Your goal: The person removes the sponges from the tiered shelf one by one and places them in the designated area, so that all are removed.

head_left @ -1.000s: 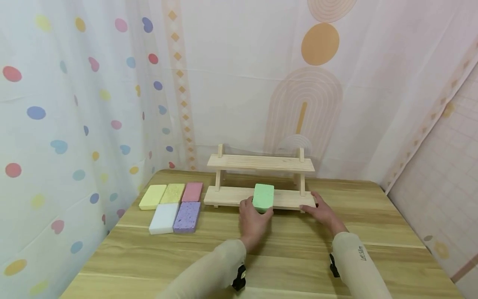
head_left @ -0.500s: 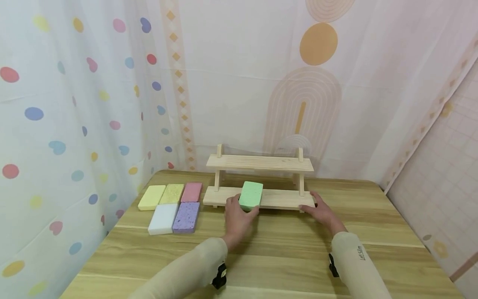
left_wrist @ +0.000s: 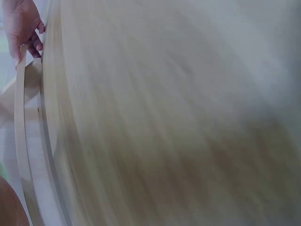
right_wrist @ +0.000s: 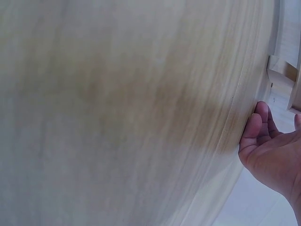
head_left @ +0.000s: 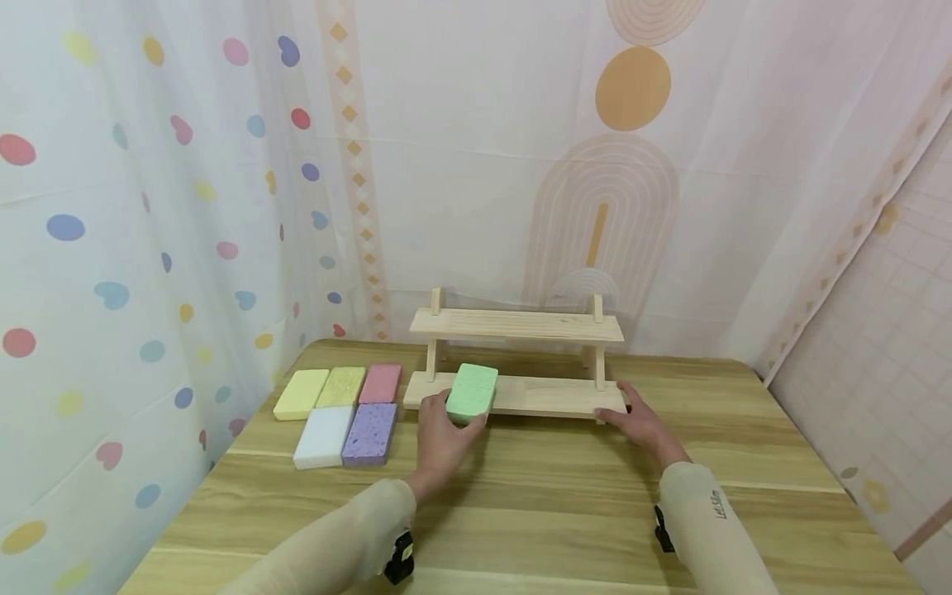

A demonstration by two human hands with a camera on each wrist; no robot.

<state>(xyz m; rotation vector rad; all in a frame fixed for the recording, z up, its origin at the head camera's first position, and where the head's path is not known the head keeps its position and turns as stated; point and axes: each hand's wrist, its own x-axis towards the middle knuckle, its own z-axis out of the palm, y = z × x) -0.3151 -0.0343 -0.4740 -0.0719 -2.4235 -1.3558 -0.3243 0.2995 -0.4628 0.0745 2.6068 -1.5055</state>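
My left hand (head_left: 440,438) grips a light green sponge (head_left: 473,392) by its sides, over the front of the lower board of a two-tier wooden display shelf (head_left: 550,395). The sponge is tilted, its broad face up. At the shelf's right end my right hand (head_left: 638,420) holds the lower board, thumb along the front edge. In the left wrist view that right hand (left_wrist: 23,28) shows at the board's end, and only a part of my left hand (left_wrist: 10,207) appears. The right wrist view has the right hand (right_wrist: 273,150) with curled fingers beside the shelf (right_wrist: 282,70).
Left of the shelf, several sponges lie flat in two rows on the wooden table (head_left: 565,512): pale yellow (head_left: 301,393), speckled yellow (head_left: 341,386), pink (head_left: 382,383), white (head_left: 324,435) and purple (head_left: 370,433). Patterned curtains (head_left: 476,165) hang behind the table.
My left hand has carried the green sponge leftward along the lower board, from near its middle toward its left part, and the sponge has tilted. My right hand stays at the shelf's right end.
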